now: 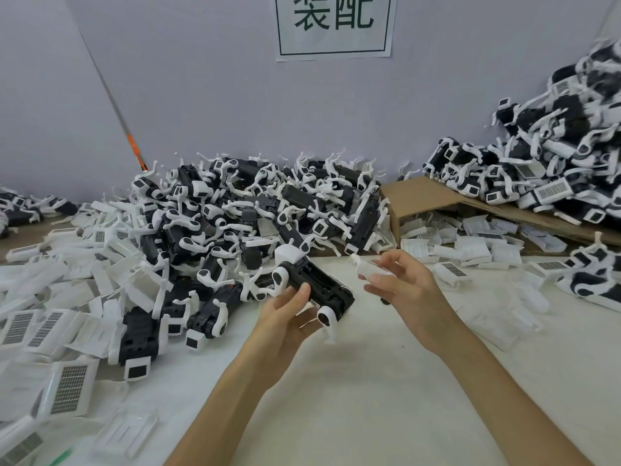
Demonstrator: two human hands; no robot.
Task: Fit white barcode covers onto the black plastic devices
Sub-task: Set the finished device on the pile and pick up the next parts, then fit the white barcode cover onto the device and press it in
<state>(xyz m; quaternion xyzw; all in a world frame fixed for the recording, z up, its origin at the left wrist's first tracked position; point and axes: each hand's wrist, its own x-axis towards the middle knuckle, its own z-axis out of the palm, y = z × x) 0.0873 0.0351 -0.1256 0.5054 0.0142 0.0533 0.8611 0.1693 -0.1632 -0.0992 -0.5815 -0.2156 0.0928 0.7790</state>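
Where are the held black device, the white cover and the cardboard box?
black device (pixel 317 284): head view, its dark top face.
white cover (pixel 369 269): head view, its pale middle.
cardboard box (pixel 420 193): head view, its brown top.

Left hand (pixel 289 314) gripping black device (pixel 316 285), right hand (pixel 406 284) pinching white cover (pixel 371 268), apart

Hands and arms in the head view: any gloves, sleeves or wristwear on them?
None visible. The left hand and right hand are ungloved, both forearms are bare down to the frame's bottom edge with no sleeve in view, and neither wrist shows a watch, band or marking.
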